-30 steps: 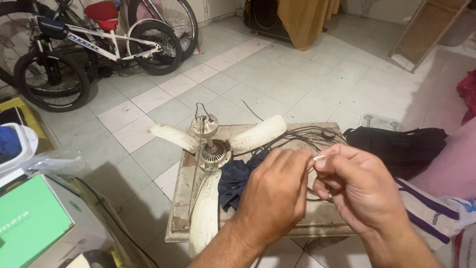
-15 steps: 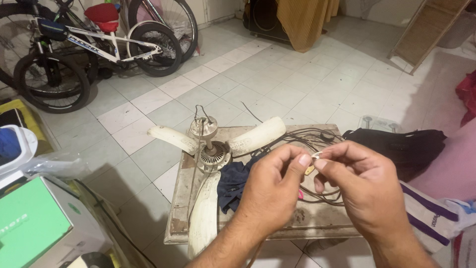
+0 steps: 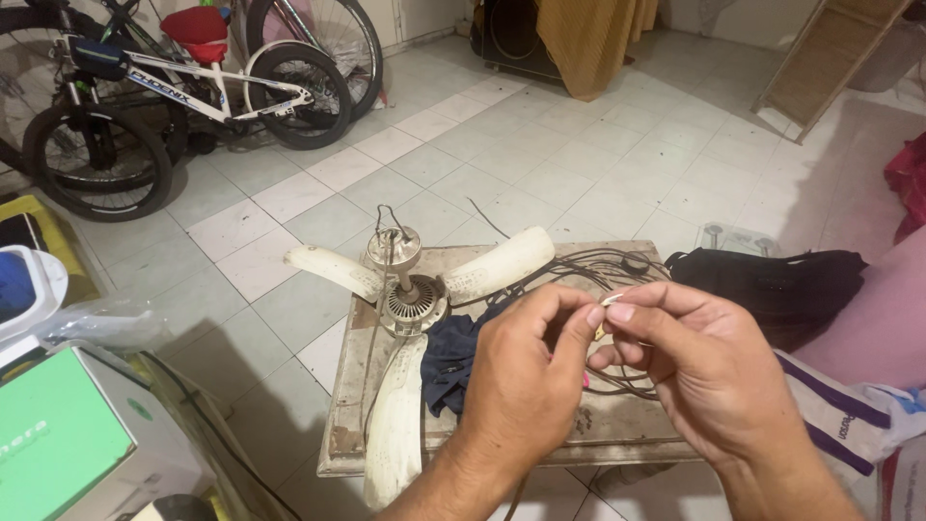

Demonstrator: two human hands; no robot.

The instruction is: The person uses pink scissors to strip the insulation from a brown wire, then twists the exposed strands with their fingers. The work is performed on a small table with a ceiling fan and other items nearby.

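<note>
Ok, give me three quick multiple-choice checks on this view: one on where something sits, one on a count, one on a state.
1. Where does the fan lie?
A. on the low wooden board
B. on the bicycle saddle
C. inside the green box

2. How many blades does the fan show?
A. two
B. three
C. five

3. How do the two hands stand?
A. both flat on the floor
B. left hand and right hand meet, pinching a small pale piece at the fingertips
C. one grips a screwdriver

Answers:
1. A, the hub and blades rest on the board over the tiled floor.
2. B, three cream blades spread from the hub.
3. B, thumbs and forefingers close around the piece above the dark wires.
</note>
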